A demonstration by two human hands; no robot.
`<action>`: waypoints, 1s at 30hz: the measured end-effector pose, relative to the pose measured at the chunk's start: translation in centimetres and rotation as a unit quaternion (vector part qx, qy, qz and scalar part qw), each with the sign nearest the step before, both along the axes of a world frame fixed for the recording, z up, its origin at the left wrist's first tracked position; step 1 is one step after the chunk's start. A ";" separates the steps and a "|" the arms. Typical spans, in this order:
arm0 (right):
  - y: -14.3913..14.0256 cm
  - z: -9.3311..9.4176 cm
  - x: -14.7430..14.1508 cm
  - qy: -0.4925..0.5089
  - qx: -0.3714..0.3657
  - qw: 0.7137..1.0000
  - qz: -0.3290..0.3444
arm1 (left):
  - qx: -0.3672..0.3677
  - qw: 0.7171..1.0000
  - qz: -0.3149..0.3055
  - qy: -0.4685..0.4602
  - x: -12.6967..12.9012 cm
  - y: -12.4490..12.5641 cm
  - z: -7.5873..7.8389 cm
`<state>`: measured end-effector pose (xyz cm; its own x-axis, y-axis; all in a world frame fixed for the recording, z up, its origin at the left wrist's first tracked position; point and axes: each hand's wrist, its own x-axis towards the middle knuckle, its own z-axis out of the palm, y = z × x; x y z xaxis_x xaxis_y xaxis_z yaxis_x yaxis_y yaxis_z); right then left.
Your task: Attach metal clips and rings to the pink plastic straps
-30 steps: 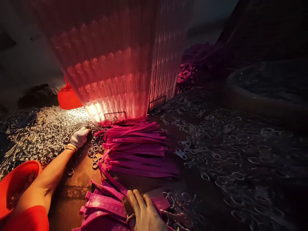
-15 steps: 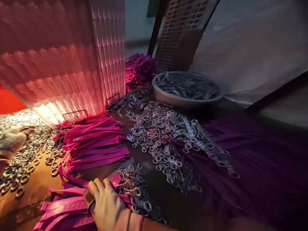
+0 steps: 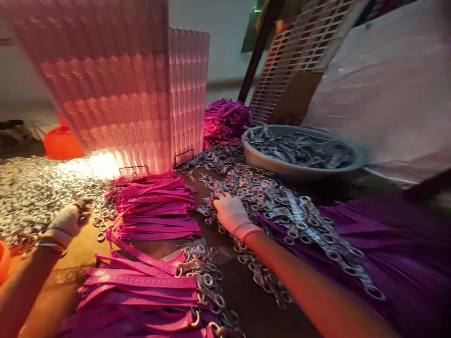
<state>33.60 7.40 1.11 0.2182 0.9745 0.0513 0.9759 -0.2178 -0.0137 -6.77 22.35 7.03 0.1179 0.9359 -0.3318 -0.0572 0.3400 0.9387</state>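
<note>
My left hand (image 3: 66, 221) is at the edge of a heap of loose metal rings (image 3: 31, 197), its fingers curled together. What they hold is too small to make out. On the far side of the pink straps, my right hand (image 3: 230, 213) reaches into a pile of metal swivel clasps (image 3: 268, 188). Its fingers are bent and pressed together at the pile; their tips are partly hidden. Between my hands lies a bundle of flat pink straps (image 3: 158, 206). Nearer to me, a second bundle of pink straps (image 3: 141, 281) has metal clasps and rings (image 3: 207, 281) at its right ends.
Ribbed translucent panels (image 3: 116, 94) stand upright behind the straps, beside a glowing orange lamp (image 3: 63, 142). A grey basin (image 3: 296, 173) of metal pieces sits at the back right. Purple straps (image 3: 387, 244) cover the right side. A purple heap (image 3: 227, 119) lies at the back.
My right hand has left the near pink straps and moved up and right to the clasp pile. My left hand remains by the rings. The view has shifted, showing more of both forearms.
</note>
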 end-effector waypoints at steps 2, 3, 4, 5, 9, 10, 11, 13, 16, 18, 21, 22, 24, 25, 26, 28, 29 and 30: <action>0.6 -1.1 1.1 -0.018 -0.025 0.999 -0.009 | -0.038 0.999 -0.014 -0.034 1.3 -1.8 -0.3; 0.8 -1.4 1.4 -0.025 -0.034 0.999 -0.010 | -0.055 0.997 -0.034 -0.052 2.4 -3.0 -0.4; 1.0 -1.7 1.5 -0.030 -0.041 0.999 -0.008 | -0.070 0.994 -0.055 -0.068 3.8 -4.3 -0.5; 1.2 -1.7 1.5 -0.033 -0.046 0.998 -0.004 | -0.084 0.990 -0.078 -0.082 5.4 -5.8 -0.6; 1.1 -0.8 1.1 -0.043 -0.030 0.999 0.011 | -0.124 0.973 -0.170 -0.098 12.5 -11.3 -1.4; 0.8 -0.4 0.8 -0.045 -0.017 0.999 0.011 | -0.124 0.970 -0.185 -0.095 14.0 -12.3 -1.8; 0.5 -0.1 0.5 -0.049 -0.004 0.999 0.010 | -0.122 0.968 -0.198 -0.089 15.3 -13.1 -2.4; -0.7 0.3 -0.4 -0.026 0.032 0.999 0.006 | -0.102 0.970 -0.208 -0.079 17.3 -14.2 -3.7; -3.0 0.3 -2.7 0.147 0.096 0.983 0.046 | -0.067 0.972 -0.213 -0.070 18.5 -14.8 -5.9; -4.4 -0.1 -4.5 0.305 0.110 0.940 0.104 | -0.018 0.968 -0.241 -0.065 18.6 -14.9 -7.1; -5.7 -0.7 -6.5 0.437 0.098 0.883 0.138 | 0.073 0.947 -0.310 -0.044 18.2 -14.8 -8.0; -5.8 -0.8 -6.8 0.459 0.095 0.873 0.136 | 0.092 0.939 -0.330 -0.035 18.1 -14.6 -8.0; -5.8 -0.8 -7.0 0.488 0.089 0.858 0.132 | 0.111 0.922 -0.369 -0.026 17.9 -14.4 -7.9; -5.7 -0.8 -7.0 0.503 0.084 0.850 0.132 | 0.115 0.913 -0.390 -0.033 17.9 -14.3 -7.7; -5.7 -0.6 -7.0 0.519 0.078 0.842 0.128 | 0.112 0.905 -0.408 -0.047 18.0 -14.2 -7.5; -5.8 -0.1 -7.2 0.550 0.080 0.826 0.093 | 0.075 0.901 -0.417 -0.096 18.3 -14.4 -7.2; -5.9 0.1 -7.3 0.566 0.090 0.817 0.061 | 0.042 0.906 -0.403 -0.123 18.5 -14.5 -7.1; -6.0 0.4 -7.6 0.588 0.100 0.802 0.024 | 0.006 0.912 -0.381 -0.148 18.6 -14.7 -6.9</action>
